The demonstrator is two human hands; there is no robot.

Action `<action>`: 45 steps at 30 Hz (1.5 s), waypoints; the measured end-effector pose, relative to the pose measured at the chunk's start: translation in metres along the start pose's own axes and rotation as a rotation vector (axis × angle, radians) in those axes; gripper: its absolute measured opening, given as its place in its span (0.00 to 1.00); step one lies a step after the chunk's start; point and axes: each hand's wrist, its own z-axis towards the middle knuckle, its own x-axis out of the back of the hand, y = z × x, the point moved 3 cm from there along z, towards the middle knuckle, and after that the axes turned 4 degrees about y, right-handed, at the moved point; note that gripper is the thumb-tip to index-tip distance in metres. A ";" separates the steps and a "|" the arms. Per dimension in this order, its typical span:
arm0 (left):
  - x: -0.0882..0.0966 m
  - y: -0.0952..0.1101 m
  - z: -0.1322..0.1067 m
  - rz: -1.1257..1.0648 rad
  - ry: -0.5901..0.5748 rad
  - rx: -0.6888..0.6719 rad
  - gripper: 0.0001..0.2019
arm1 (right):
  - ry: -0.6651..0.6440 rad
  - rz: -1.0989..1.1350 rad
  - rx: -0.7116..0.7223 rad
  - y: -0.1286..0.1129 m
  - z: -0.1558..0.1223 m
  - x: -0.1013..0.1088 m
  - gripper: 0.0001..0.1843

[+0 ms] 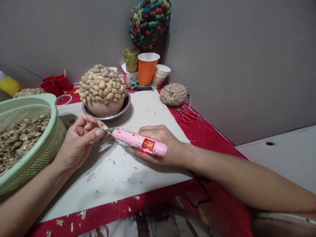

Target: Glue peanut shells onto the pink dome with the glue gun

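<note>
A pink hot glue gun (pixel 128 138) lies in the grip of my right hand (pixel 160 138), a red light glowing on its underside. Its metal nozzle points left and meets a peanut shell (pixel 104 126), which my left hand (pixel 82 138) pinches between thumb and fingers. Just behind, a pale round form (pixel 106 108) sits in a metal bowl (pixel 127 104), its upper part covered with peanut shells (pixel 101 84). At the left stands a green plastic basket (pixel 55 123) holding many loose peanut shells (pixel 24 136).
White board (pixel 148 179) with scattered shell bits covers the red tablecloth (pixel 176 118). Behind are an orange cup (pixel 148 70), pliers (pixel 142 88), twine (pixel 174 93), red scissors (pixel 186 116), red cups (pixel 50 87) and a colourful peanut-covered vase (pixel 150 24). A black cord (pixel 204 194) hangs near the front.
</note>
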 end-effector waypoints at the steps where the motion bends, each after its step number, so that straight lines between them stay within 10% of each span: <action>1: 0.000 0.000 0.000 -0.001 -0.002 0.000 0.14 | -0.002 0.000 -0.002 0.000 0.000 0.000 0.20; 33: 0.002 -0.001 0.001 -0.002 0.036 0.004 0.13 | 0.068 -0.071 0.034 0.005 0.006 0.005 0.18; 45: 0.015 0.022 -0.007 0.156 0.257 -0.392 0.15 | -0.403 -0.317 -0.224 0.017 0.014 -0.013 0.20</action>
